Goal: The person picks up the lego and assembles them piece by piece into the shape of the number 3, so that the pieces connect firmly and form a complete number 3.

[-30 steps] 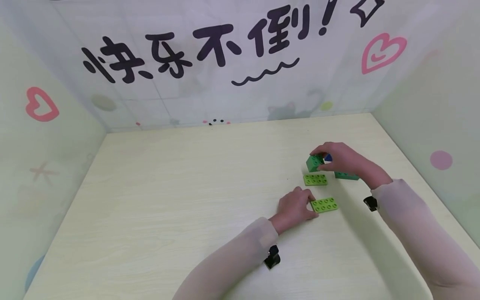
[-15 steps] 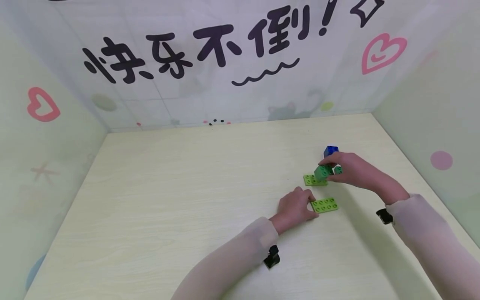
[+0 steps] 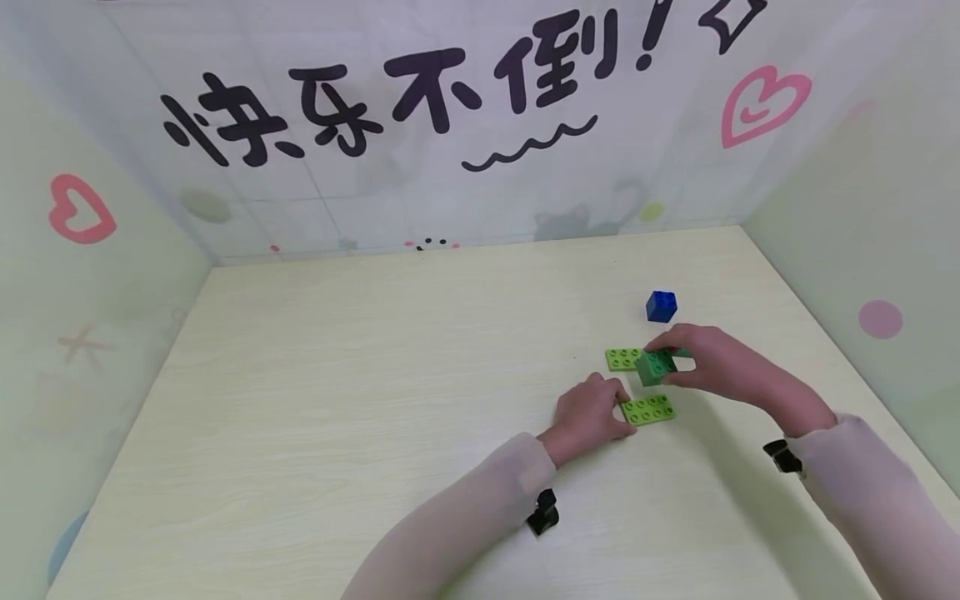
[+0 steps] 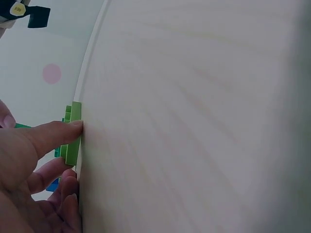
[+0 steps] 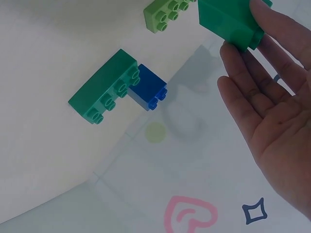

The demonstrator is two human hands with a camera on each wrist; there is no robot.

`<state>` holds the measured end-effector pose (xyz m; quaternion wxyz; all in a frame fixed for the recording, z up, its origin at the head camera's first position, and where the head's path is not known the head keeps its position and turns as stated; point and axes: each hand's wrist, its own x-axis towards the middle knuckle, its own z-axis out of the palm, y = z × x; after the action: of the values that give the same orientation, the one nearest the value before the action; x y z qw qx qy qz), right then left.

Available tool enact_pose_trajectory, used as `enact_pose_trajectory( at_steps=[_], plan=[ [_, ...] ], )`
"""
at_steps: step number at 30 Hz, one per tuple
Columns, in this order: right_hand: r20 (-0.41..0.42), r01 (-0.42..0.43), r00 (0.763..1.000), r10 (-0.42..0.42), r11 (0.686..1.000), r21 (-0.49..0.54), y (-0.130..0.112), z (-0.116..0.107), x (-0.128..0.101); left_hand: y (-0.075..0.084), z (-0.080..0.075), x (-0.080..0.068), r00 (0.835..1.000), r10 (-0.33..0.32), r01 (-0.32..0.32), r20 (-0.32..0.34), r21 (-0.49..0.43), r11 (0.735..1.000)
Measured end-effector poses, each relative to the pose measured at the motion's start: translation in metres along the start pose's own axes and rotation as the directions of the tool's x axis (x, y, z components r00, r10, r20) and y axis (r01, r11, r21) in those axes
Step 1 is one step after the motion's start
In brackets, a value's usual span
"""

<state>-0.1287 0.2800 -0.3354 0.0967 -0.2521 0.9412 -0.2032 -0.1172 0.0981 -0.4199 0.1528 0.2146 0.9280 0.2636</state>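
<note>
Surface, pale wood-grain, broad point(image 3: 315, 417).

Left hand point(image 3: 588, 414), yours, resting on the surface; thumb and fingers pinch the near plate's left end, a grip your left wrist view shows from the side.

Right hand point(image 3: 718, 360), yours; fingers pinch the square green block, the lower ones stretched out in your right wrist view only.

Brick, oblong, dark green plastic, eight-stud type point(image 5: 104, 87): mostly covered by your right hand in the head view, plain in the right wrist view, near the blue block.

Plates, flat, lime-green plastic, studded, two: near plate point(image 3: 649, 410) on the surface; far plate point(image 3: 621, 360) just beyond, partly covered.

Block, square, green plastic point(image 3: 651, 370): in your right fingers; height above the surface, cannot tell.

Block, square, blue plastic point(image 3: 661, 307): on the surface, farthest from you.
</note>
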Motion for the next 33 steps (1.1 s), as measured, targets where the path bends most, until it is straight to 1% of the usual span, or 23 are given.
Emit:
enact_pose_trajectory(
  at_steps=[13, 18, 23, 33],
  plan=[
    [0.002, 0.026, 1.0, -0.026, 0.999, -0.022, 0.002, 0.008, -0.013, -0.001, -0.001, 0.0, 1.0, 0.018, -0.018, -0.012, 0.01, 1.0],
    [0.015, 0.032, 0.999, -0.031, 0.999, -0.038, 0.003, 0.011, -0.016, -0.001, -0.002, -0.001, 1.0, 0.014, -0.014, -0.016, 0.008, 1.0],
    [0.028, 0.036, 0.999, -0.035, 0.999, -0.025, 0.003, 0.013, -0.018, -0.001, 0.0, 0.0, 1.0, 0.009, -0.009, -0.015, 0.005, 1.0],
    [0.031, 0.053, 0.998, -0.052, 0.998, -0.034, 0.008, 0.019, -0.022, -0.001, 0.0, 0.001, 1.0, 0.002, -0.002, -0.008, -0.015, 1.0]
  ],
)
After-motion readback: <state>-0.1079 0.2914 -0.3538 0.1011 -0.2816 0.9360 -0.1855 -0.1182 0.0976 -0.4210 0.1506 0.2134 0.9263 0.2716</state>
